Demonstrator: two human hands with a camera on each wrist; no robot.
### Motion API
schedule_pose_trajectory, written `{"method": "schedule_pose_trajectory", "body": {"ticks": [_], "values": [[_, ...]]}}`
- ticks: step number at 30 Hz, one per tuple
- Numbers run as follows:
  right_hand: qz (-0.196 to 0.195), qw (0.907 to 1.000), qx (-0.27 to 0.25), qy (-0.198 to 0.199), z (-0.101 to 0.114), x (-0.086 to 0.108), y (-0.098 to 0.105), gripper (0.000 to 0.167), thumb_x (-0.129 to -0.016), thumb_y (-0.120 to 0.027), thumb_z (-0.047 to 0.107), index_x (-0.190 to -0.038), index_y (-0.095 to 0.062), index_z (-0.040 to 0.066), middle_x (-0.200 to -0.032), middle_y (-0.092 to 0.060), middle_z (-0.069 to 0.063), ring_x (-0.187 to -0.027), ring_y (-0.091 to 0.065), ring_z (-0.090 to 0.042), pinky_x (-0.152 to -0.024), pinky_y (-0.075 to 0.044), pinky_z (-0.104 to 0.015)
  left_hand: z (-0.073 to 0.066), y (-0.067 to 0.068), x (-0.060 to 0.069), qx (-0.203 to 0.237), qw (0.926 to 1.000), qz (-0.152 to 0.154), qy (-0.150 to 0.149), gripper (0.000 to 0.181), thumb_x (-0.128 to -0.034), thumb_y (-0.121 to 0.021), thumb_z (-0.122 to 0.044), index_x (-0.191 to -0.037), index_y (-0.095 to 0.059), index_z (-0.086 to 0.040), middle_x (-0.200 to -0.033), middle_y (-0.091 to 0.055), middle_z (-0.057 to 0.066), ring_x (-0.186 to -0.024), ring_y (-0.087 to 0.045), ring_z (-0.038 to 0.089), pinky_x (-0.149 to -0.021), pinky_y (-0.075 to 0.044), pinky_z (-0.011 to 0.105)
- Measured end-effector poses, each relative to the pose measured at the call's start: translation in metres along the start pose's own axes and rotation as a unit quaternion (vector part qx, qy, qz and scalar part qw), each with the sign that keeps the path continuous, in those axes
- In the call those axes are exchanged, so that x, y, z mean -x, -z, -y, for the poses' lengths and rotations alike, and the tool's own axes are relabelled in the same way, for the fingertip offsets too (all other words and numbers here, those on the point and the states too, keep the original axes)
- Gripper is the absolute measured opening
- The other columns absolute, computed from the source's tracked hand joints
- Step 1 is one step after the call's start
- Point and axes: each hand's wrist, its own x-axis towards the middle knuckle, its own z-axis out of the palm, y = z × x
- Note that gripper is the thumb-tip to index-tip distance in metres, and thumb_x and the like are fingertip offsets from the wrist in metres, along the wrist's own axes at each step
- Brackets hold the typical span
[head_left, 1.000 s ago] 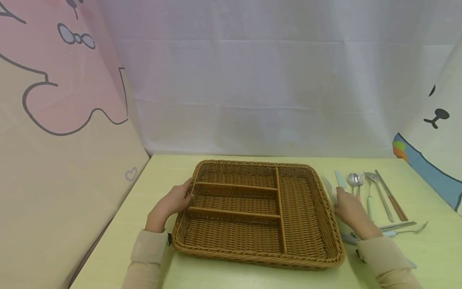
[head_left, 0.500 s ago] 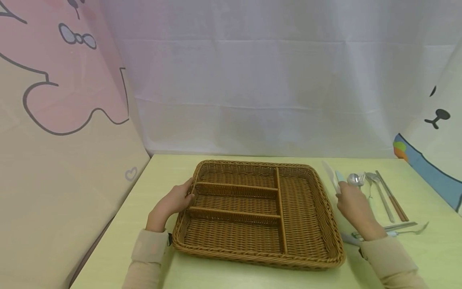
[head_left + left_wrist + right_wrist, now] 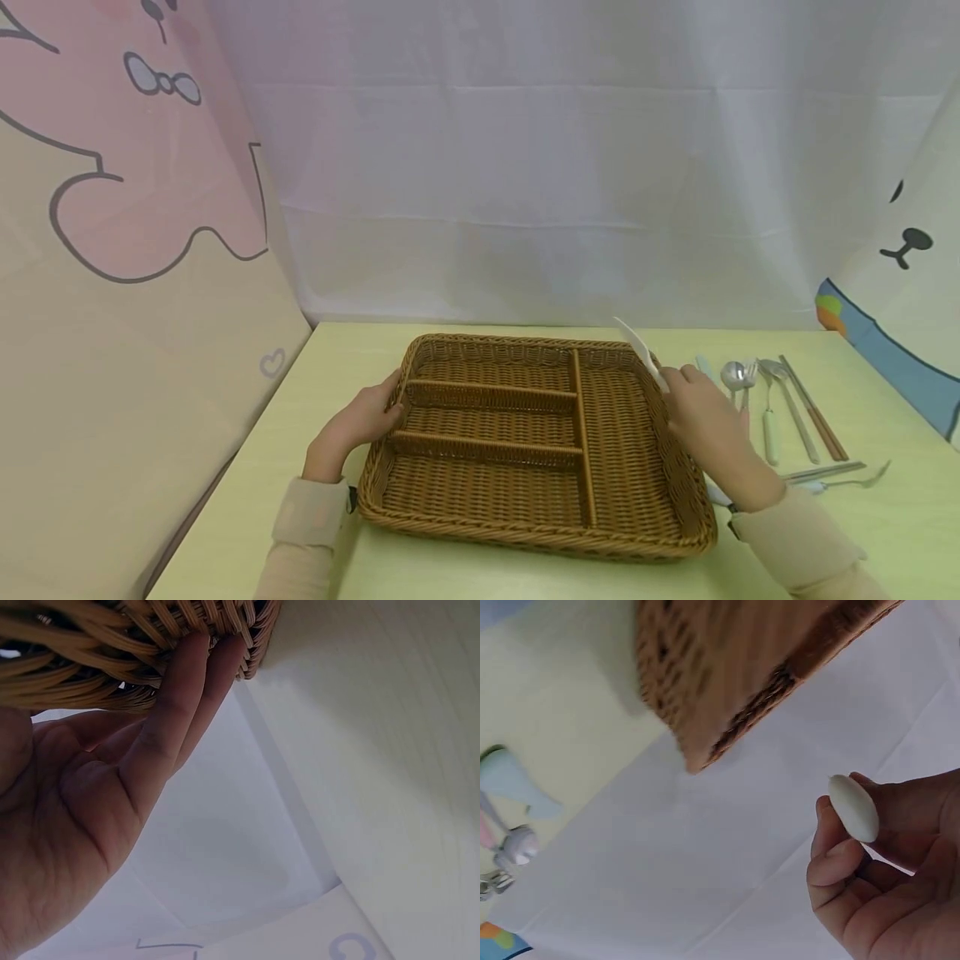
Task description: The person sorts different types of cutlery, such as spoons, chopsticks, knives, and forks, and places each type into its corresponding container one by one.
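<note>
A brown wicker basket [image 3: 628,467] with dividers lies on the table. My left hand [image 3: 356,422] holds its left rim, the thumb over the edge; in the left wrist view the fingers [image 3: 161,724] lie along the outer wicker wall [image 3: 127,634]. Above the basket's right rim, my right hand [image 3: 708,429] pinches a white knife [image 3: 636,342], blade pointing up and left. The right wrist view shows the knife's rounded white end [image 3: 853,808] between thumb and fingers, apart from the basket [image 3: 727,667].
Right of the basket lie a pale green knife [image 3: 703,364], spoons [image 3: 733,375], forks [image 3: 752,372] and wooden-handled chopsticks [image 3: 825,429]. Nearer lie metal chopsticks [image 3: 825,472] and another fork [image 3: 862,479]. A white cloth [image 3: 487,208] hangs behind the table.
My right hand has lifted the white knife off the table and carried it left, over the basket's right rim. My left hand has stayed on the left rim.
</note>
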Motion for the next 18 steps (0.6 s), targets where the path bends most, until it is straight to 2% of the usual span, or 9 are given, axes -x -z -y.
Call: {"method": "schedule_pose_trajectory", "body": {"ticks": [2, 7, 14, 18], "values": [[-0.012, 0.9998, 0.004, 0.017, 0.008, -0.001, -0.001, 0.031, -0.079, -0.057, -0.010, -0.109, -0.055, -0.009, -0.084, -0.055, -0.019, -0.063, -0.050, -0.023, -0.046, -0.038, -0.030, 0.001, -0.001, -0.001, 0.001, 1.0000, 0.001, -0.004, 0.064, -0.0946, -0.043, -0.010, -0.145, -0.008, 0.005, -0.049, -0.035, -0.002, -0.039, -0.027, 0.009, -0.045, -0.032, 0.026], [-0.055, 0.9948, 0.034, 0.078, 0.028, -0.003, -0.008, 0.032, -0.072, -0.058, -0.015, -0.103, -0.059, -0.007, -0.081, -0.056, -0.016, -0.070, -0.055, -0.028, -0.051, -0.046, -0.034, 0.003, -0.002, -0.001, 0.001, 1.0000, 0.000, -0.007, 0.064, -0.0946, -0.043, -0.010, -0.145, -0.007, 0.005, -0.049, -0.036, -0.002, -0.039, -0.027, 0.010, -0.045, -0.032, 0.026], [-0.066, 0.9825, 0.088, 0.150, 0.053, 0.000, -0.017, 0.032, -0.070, -0.067, -0.012, -0.100, -0.061, -0.003, -0.077, -0.053, -0.010, -0.067, -0.053, -0.023, -0.047, -0.043, -0.028, 0.001, -0.001, -0.001, 0.005, 1.0000, 0.000, -0.006, 0.064, -0.0945, -0.043, -0.010, -0.145, -0.007, 0.004, -0.049, -0.035, -0.002, -0.040, -0.027, 0.010, -0.045, -0.032, 0.026], [-0.051, 0.9770, 0.107, 0.177, 0.068, 0.003, -0.020, 0.034, -0.069, -0.071, -0.009, -0.099, -0.061, 0.001, -0.078, -0.052, -0.008, -0.066, -0.052, -0.020, -0.047, -0.041, -0.025, 0.001, -0.001, -0.001, 0.005, 1.0000, 0.000, -0.005, 0.064, -0.0945, -0.043, -0.009, -0.145, -0.007, 0.004, -0.049, -0.034, -0.002, -0.040, -0.027, 0.010, -0.045, -0.031, 0.026]]}}
